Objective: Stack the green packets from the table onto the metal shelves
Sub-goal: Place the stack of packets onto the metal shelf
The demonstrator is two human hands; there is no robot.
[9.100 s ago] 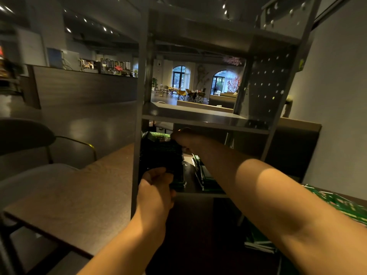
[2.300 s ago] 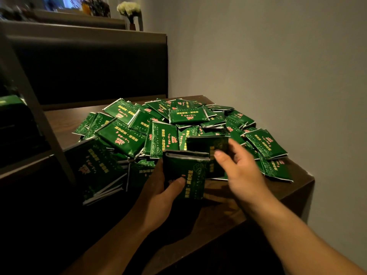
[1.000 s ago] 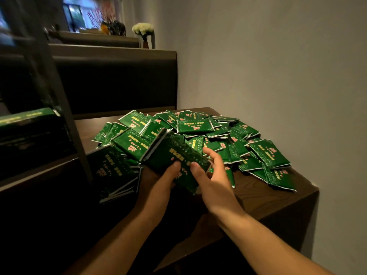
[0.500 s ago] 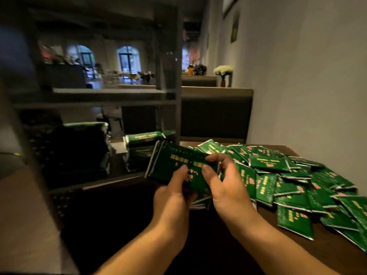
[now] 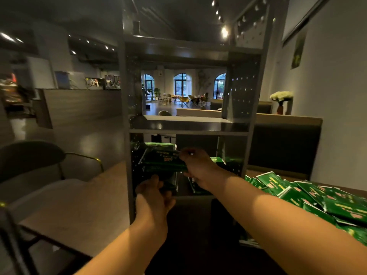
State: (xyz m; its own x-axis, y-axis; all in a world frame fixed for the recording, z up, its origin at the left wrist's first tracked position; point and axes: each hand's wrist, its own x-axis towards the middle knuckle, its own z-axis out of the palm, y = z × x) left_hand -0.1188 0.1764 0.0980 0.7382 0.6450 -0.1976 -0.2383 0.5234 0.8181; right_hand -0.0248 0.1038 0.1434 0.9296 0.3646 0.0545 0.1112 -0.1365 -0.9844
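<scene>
The metal shelves point(image 5: 188, 128) are seen dead ahead, standing on the wooden table point(image 5: 75, 211). At the right, a heap of green packets point(image 5: 317, 197) is spread over the tabletop. A bundle of packets point(image 5: 164, 161) is held inside the lower bay, over the stack point(image 5: 158, 144) at its left. The bundle's right end is gripped by the right hand point(image 5: 195, 165). Its near underside is met by the left hand point(image 5: 154, 192), fingers curled, though that grasp cannot be told for certain.
</scene>
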